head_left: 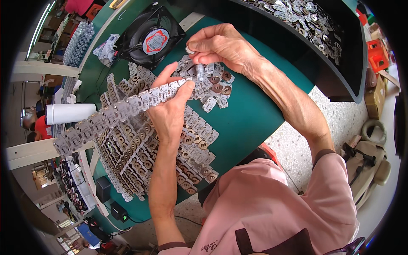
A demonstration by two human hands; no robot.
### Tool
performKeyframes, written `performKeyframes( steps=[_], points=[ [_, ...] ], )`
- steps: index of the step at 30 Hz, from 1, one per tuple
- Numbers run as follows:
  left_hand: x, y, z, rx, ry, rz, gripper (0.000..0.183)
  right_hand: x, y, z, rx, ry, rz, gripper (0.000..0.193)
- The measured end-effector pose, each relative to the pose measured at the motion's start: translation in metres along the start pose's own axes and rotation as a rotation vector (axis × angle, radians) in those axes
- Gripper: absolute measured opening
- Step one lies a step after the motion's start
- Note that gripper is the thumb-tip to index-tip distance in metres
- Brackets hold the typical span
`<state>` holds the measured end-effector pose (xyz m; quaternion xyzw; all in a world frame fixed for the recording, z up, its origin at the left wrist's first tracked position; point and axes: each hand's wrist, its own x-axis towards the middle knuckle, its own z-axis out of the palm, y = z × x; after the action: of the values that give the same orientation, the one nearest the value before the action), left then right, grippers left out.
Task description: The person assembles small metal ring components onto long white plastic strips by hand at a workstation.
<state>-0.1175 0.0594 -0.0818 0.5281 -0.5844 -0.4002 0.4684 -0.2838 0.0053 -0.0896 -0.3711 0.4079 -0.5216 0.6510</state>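
A long strip of small grey metal pieces joined in a row (121,109) stretches toward the lower left. My left hand (169,117) is closed on its right end, thumb on top. Just above that end, my right hand (225,46) pinches a small round disc-like piece (190,50) between thumb and fingers. Below the right hand, a pile of loose small metal pieces with brown round parts (216,87) lies on the table; a blurred piece shows near the strip's end. Under my left forearm, many similar strips (131,148) lie in stacked rows.
A black square fan (157,36) stands at the back of the green table (250,112). A big black bin (352,80) of loose metal pieces is at the far right. A white cylinder (72,114) and a beam (32,152) edge the left side. Small black adapters (119,211) sit lower left.
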Motion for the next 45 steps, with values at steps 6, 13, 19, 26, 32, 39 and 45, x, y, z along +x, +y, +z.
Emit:
performKeyframes(
  steps=[6, 13, 19, 26, 32, 39, 45],
  points=[
    [0.009, -0.008, -0.013, -0.574, -0.091, -0.237, 0.023, -0.006, -0.003, 0.005, -0.078, -0.112, -0.011, 0.016],
    [0.010, -0.005, -0.018, -0.675, -0.098, -0.345, 0.028, -0.013, 0.003, 0.013, -0.159, -0.251, 0.009, 0.015],
    [0.010, -0.008, -0.019, -0.666, -0.085, -0.286, 0.026, -0.013, 0.003, 0.015, -0.186, -0.277, -0.027, 0.013],
    [0.008, -0.011, -0.018, -0.637, -0.063, -0.256, 0.026, -0.011, 0.006, 0.012, -0.124, -0.312, -0.051, 0.012],
    [0.008, -0.013, -0.018, -0.647, -0.055, -0.234, 0.024, -0.012, 0.006, 0.015, -0.140, -0.300, -0.062, 0.010],
    [0.008, -0.008, -0.015, -0.634, -0.078, -0.237, 0.022, -0.012, 0.007, 0.014, -0.159, -0.292, -0.057, 0.012],
    [0.010, -0.003, -0.013, -0.658, -0.104, -0.194, 0.025, -0.009, 0.003, 0.011, -0.114, -0.287, -0.045, 0.012]
  ],
)
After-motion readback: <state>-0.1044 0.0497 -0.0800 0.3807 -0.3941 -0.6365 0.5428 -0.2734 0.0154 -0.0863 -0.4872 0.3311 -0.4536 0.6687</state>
